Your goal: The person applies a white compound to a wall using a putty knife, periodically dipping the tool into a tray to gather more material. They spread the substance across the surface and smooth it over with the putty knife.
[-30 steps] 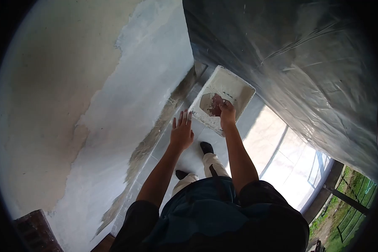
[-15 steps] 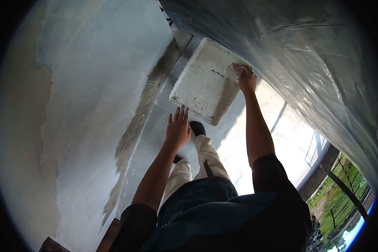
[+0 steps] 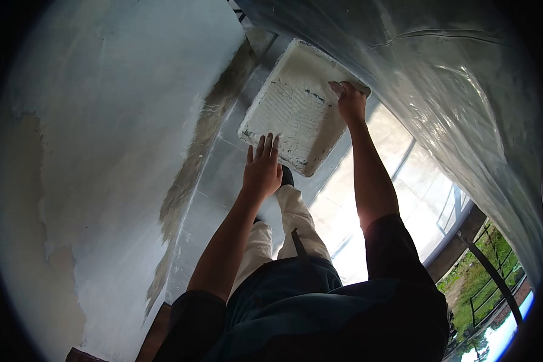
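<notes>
Below me a paint tray (image 3: 286, 99) lies on the floor, its ribbed bed and rim coated in white paint. My right hand (image 3: 352, 104) is over the tray's far right side, its fingers closed around a small paint-smeared piece (image 3: 336, 88). Most of that piece is hidden by the hand, and its kind cannot be made out. My left hand (image 3: 263, 166) is stretched out at the tray's near left rim, fingers extended, with nothing in it. Whether its fingertips touch the rim cannot be told.
A patchy white wall (image 3: 120, 157) rises on the left, with a bare grey strip (image 3: 193, 157) along its foot. Clear plastic sheeting (image 3: 440, 108) hangs on the right. My shoe (image 3: 287, 175) is close to the tray on the tiled floor (image 3: 214, 175).
My right hand has shifted slightly up and left over the tray, now covering more of the piece it holds. My left hand has moved up and right, fingers spreading over the near rim.
</notes>
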### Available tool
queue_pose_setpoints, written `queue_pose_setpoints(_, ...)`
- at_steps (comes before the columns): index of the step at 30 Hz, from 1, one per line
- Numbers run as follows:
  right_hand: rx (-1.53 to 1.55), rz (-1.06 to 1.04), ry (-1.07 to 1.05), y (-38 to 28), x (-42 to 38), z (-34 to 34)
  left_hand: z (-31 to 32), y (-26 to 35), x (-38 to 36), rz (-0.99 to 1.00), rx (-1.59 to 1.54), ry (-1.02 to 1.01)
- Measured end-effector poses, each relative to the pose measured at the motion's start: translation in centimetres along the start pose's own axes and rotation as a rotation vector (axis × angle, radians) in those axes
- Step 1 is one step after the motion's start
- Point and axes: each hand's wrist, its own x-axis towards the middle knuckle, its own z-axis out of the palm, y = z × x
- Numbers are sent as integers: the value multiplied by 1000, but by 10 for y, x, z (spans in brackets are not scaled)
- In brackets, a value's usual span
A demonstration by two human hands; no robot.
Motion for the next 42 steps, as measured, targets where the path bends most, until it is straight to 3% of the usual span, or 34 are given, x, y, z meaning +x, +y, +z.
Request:
queue_pose_setpoints(9, -149, 30, -217, -1, 23, 3, 12, -6, -20, -45, 1, -55)
queue_pose_setpoints(22, -79, 83, -417, -11, 2, -4, 17, -12, -58, -120, -1, -72)
queue_pose_setpoints(24, 15, 121, -413, -26, -9, -17, 13, -12, -64, -152, -19, -70)
queue_pose_setpoints(25, 138, 294, -485, -40, -14, -30, 10, -13, -67, -160, -16, -55)
queue_pose_setpoints(29, 277, 276, -420, -16, -33, -13, -5, -19, -82, -215, -21, -9)
queue_pose_setpoints(31, 745, 272, -501, -17, -41, -11, -17, -23, -92, -247, -21, 25)
queue_pose_setpoints(32, 752, 241, -506, -36, -43, -21, -23, -24, -97, -265, -20, 51)
queue_pose_setpoints(34, 1080, 319, -574, -89, -49, -45, -39, -28, -106, -305, -16, 109)
queue_pose_setpoints(36, 1100, 256, -679, -118, -49, -47, -54, -33, -122, -334, 3, 186)
queue_pose_setpoints(38, 1339, 205, -669, -156, -51, -43, -67, -41, -138, -379, 33, 281)
queue_pose_setpoints(39, 1405, 162, -813, -178, -50, -49, -74, -46, -148, -380, 63, 335)
queue_pose_setpoints(42, 1462, 100, -982, -251, -61, -61, -96, -60, -177, -469, 121, 434)
